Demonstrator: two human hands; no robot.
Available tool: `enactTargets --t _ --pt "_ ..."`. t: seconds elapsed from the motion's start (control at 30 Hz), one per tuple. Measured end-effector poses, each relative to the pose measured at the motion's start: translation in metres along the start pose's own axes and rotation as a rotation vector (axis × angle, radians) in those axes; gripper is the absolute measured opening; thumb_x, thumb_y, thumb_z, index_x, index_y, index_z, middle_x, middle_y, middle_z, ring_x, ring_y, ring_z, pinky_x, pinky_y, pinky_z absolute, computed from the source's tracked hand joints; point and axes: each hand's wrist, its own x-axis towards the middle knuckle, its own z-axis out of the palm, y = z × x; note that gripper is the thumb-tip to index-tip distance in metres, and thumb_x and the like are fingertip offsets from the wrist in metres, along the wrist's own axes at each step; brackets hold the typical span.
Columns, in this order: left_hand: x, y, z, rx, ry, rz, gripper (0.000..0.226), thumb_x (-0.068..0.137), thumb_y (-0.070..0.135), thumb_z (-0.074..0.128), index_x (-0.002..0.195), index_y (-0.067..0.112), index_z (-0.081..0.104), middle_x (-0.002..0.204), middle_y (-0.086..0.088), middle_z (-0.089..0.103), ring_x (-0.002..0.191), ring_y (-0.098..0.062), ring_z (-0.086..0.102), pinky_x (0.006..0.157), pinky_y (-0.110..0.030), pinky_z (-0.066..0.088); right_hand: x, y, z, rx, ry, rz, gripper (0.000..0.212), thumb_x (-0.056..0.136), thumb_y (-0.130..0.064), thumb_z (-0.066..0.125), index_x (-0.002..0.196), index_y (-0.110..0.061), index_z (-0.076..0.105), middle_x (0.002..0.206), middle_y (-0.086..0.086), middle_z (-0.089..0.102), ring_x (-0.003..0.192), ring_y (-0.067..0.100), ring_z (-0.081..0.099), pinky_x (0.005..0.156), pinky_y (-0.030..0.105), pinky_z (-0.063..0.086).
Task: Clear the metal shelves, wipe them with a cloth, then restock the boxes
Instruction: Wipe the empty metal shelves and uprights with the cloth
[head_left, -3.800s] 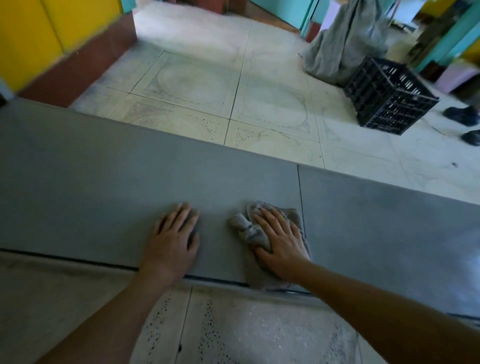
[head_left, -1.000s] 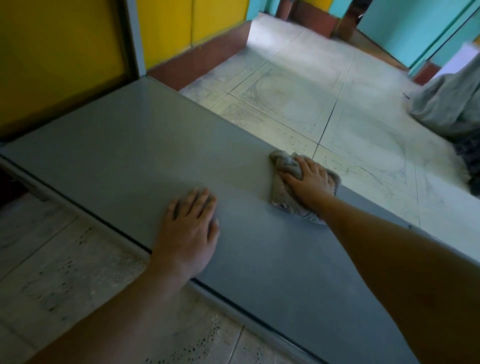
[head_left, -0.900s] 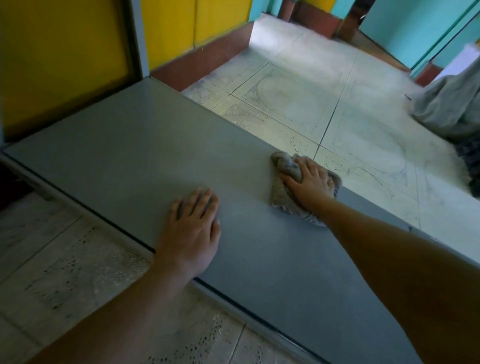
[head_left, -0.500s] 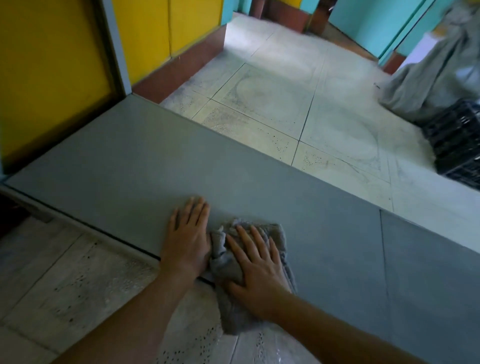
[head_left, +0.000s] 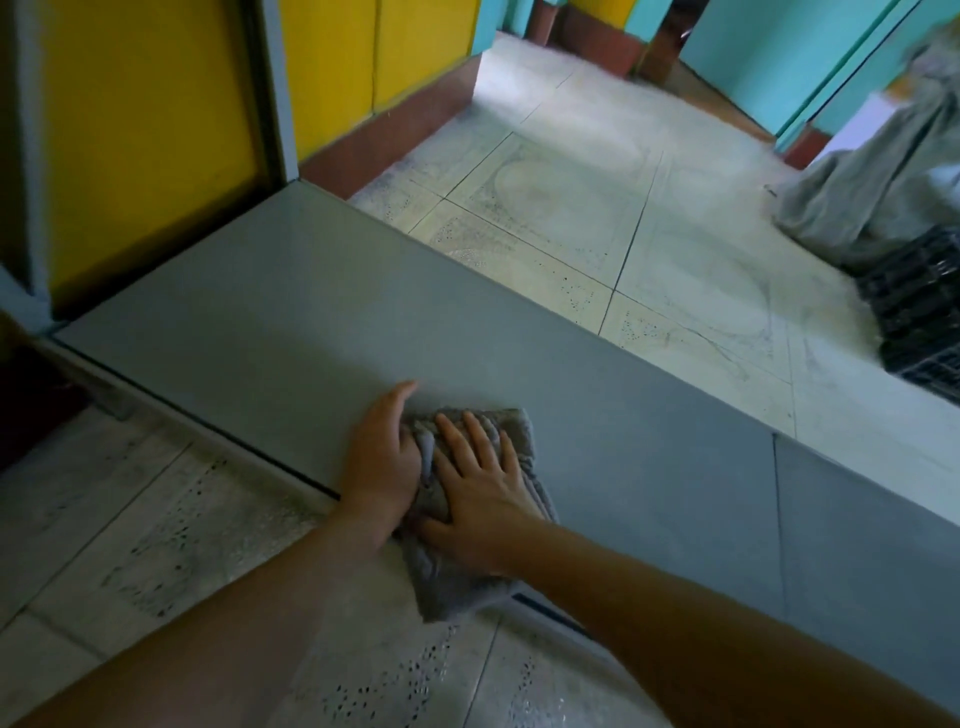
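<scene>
A grey metal shelf (head_left: 260, 322) lies flat on the tiled floor, with a second shelf panel (head_left: 857, 519) butted against its right end. A crumpled grey cloth (head_left: 452, 577) sits at the shelf's near edge and hangs over onto the floor. My right hand (head_left: 478, 483) presses flat on the cloth with its fingers spread. My left hand (head_left: 382, 452) is turned on its side right against the cloth's left edge, and its fingers are tucked into the folds and grip it. No boxes are in view.
A black plastic crate (head_left: 919, 306) stands on the floor at the far right, with a heap of grey fabric (head_left: 872, 171) behind it. A yellow wall (head_left: 145, 130) with a brown skirting closes off the shelf's left end. Pale floor tiles (head_left: 597, 208) lie beyond the shelf.
My right hand has pulled the cloth from the shelf's far edge back to its near edge. My left hand, flat on the shelf before, has turned and closed on the cloth's left edge.
</scene>
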Motion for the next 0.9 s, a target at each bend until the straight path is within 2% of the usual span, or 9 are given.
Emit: enactTargets --t 0.03,0.1,0.23,0.37,0.43,0.53,0.73,0.8,0.9 --pt "0.007 -0.001 -0.01 -0.028 0.001 -0.016 0.053 0.089 -0.008 0.045 0.137 0.01 0.058 0.145 -0.01 0.053 0.136 -0.025 0.045 0.114 -0.029 0.032 0.017 -0.008 -0.002 -0.005 0.034 -0.028 0.091 0.091 -0.075 0.036 0.161 -0.033 -0.004 0.17 -0.003 -0.013 0.154 0.026 -0.022 0.122 0.06 -0.011" --pt "0.023 -0.018 -0.038 0.12 0.021 0.048 0.049 0.088 -0.01 0.048 0.132 0.006 0.06 0.144 -0.013 0.053 0.136 -0.03 0.045 0.114 -0.033 0.032 0.037 -0.022 -0.004 -0.005 0.061 -0.072 0.09 0.09 -0.074 0.04 0.161 -0.034 0.0 0.17 -0.003 -0.007 0.155 0.026 -0.017 0.122 0.06 -0.008" --pt "0.051 -0.054 -0.08 0.609 -0.003 0.083 0.049 0.099 0.018 0.051 0.147 0.011 0.045 0.159 -0.009 0.037 0.144 -0.032 0.035 0.117 -0.048 0.029 0.039 -0.01 -0.002 -0.001 0.095 -0.148 0.088 0.089 -0.074 0.043 0.16 -0.04 0.004 0.17 -0.007 -0.004 0.156 0.023 -0.014 0.123 0.058 -0.007" --pt "0.055 -0.069 -0.072 0.753 0.054 0.07 0.056 0.104 0.038 0.034 0.155 0.016 0.033 0.164 -0.004 0.028 0.15 -0.023 0.024 0.121 -0.045 0.021 0.068 0.035 -0.019 -0.053 0.102 -0.288 0.083 0.09 -0.071 0.047 0.159 -0.046 0.008 0.17 -0.014 0.0 0.156 0.015 -0.008 0.123 0.047 -0.006" --pt "0.057 -0.072 -0.072 0.766 0.084 0.087 0.06 0.102 0.042 0.024 0.153 0.015 0.037 0.162 -0.005 0.033 0.149 -0.022 0.028 0.121 -0.044 0.022 0.093 0.069 -0.031 -0.037 0.123 -0.212 0.081 0.09 -0.073 0.042 0.159 -0.046 0.009 0.169 -0.015 0.001 0.156 0.013 -0.006 0.126 0.05 -0.002" --pt "0.057 -0.074 -0.073 0.751 0.124 0.116 0.063 0.098 0.045 0.024 0.149 0.013 0.045 0.157 -0.008 0.041 0.145 -0.025 0.035 0.118 -0.047 0.027 0.13 0.114 -0.049 0.011 0.169 -0.03 0.083 0.085 -0.082 0.029 0.158 -0.047 0.009 0.169 -0.013 0.005 0.156 0.015 0.0 0.125 0.055 0.007" --pt "0.056 -0.074 -0.075 0.739 0.106 0.122 0.065 0.098 0.047 0.021 0.151 0.015 0.043 0.159 -0.006 0.039 0.147 -0.023 0.033 0.12 -0.045 0.025 0.189 0.151 -0.072 0.079 0.24 0.251 0.074 0.092 -0.078 0.036 0.156 -0.045 0.019 0.167 -0.006 0.021 0.151 0.025 0.022 0.12 0.054 0.016" --pt "0.055 -0.072 -0.075 0.728 0.095 0.111 0.065 0.098 0.047 0.022 0.151 0.016 0.043 0.159 -0.005 0.038 0.147 -0.022 0.032 0.12 -0.045 0.023 0.195 0.152 -0.072 0.081 0.254 0.295 0.074 0.092 -0.079 0.035 0.156 -0.044 0.019 0.164 -0.004 0.026 0.148 0.027 0.026 0.117 0.056 0.019" --pt "0.054 -0.073 -0.075 0.719 0.1 0.117 0.062 0.099 0.044 0.022 0.15 0.017 0.044 0.159 -0.005 0.038 0.147 -0.021 0.032 0.121 -0.043 0.022 0.192 0.146 -0.07 0.065 0.234 0.281 0.077 0.092 -0.079 0.032 0.158 -0.043 0.014 0.167 -0.003 0.019 0.151 0.027 0.019 0.12 0.057 0.016"
